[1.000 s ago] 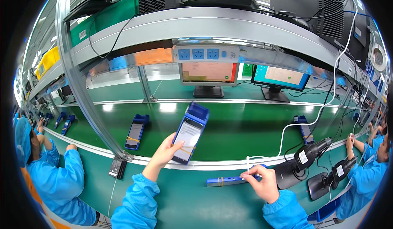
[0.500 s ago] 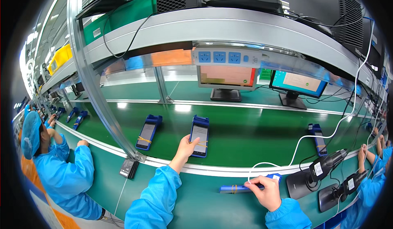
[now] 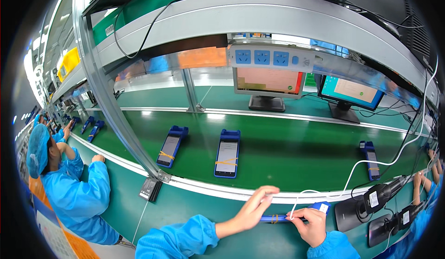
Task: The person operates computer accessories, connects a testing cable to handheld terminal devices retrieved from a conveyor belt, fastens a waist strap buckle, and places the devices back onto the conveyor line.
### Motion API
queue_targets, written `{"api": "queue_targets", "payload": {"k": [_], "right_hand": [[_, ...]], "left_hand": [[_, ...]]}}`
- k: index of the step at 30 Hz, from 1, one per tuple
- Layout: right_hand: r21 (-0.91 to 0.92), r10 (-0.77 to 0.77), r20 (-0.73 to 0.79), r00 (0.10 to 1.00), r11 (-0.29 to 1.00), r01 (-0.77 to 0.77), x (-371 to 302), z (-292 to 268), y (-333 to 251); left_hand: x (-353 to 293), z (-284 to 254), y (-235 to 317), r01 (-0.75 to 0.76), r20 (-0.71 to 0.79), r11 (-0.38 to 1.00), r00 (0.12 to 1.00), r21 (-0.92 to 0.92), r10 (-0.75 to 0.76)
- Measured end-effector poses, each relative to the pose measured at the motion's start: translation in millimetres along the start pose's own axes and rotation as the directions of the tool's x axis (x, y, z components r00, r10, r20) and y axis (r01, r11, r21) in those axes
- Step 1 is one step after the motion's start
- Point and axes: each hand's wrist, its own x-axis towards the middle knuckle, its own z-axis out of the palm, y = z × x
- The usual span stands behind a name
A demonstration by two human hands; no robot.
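Note:
My right hand (image 3: 309, 225) pinches the end of a white cable (image 3: 354, 174) against the edge of a blue handheld terminal (image 3: 321, 206). That terminal lies on its side on the green bench, a rubber band around it; the hand partly covers it. My left hand (image 3: 250, 211) is open, fingers stretched out, just left of it above the bench edge, holding nothing. On the green belt beyond lie two more blue terminals, screens up with yellow rubber bands: a nearer middle terminal (image 3: 227, 153) and a tilted left terminal (image 3: 172, 146).
Another terminal (image 3: 370, 160) lies on the belt at right. Two black scanners on stands (image 3: 368, 201) are beside my right hand. A metal post (image 3: 116, 106) rises at left near black battery packs (image 3: 150, 189). A co-worker (image 3: 74, 185) sits left; a shelf (image 3: 259, 15) crosses overhead.
My left hand has let go of the middle terminal on the belt and come back right and nearer, toward my right hand. My right hand keeps its pinch on the cable.

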Motion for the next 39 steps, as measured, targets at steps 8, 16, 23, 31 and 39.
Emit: {"api": "queue_targets", "payload": {"k": [8, 16, 23, 31, 39], "right_hand": [[-0.293, -0.149, -0.064, 0.987, 0.948, 0.124, -2, 14, -10], [-0.449, -0.1, 0.023, 0.995, 0.888, 0.1, -10, 18, -29], [-0.44, -0.076, 0.03, 0.997, 0.894, 0.082, -15, 11, -25], [-0.5, -0.124, 0.045, 0.991, 0.856, 0.13, -37, -29, -26], [-0.461, -0.051, -0.033, 0.998, 0.887, 0.03, -49, -34, -9]], "left_hand": [[-26, 15, -4, 0.064, 0.113, 0.97, 0.993, -0.235, -0.038], [-27, 14, -17, 0.082, 0.167, 0.96, 0.985, -0.267, -0.038], [-21, 30, -38, -0.008, -0.002, 0.922, 1.0, -0.388, 0.007], [-20, 33, -38, -0.005, -0.009, 0.923, 1.0, -0.384, 0.001], [-22, 16, -39, 0.056, 0.095, 0.939, 0.995, -0.339, -0.025]]}}
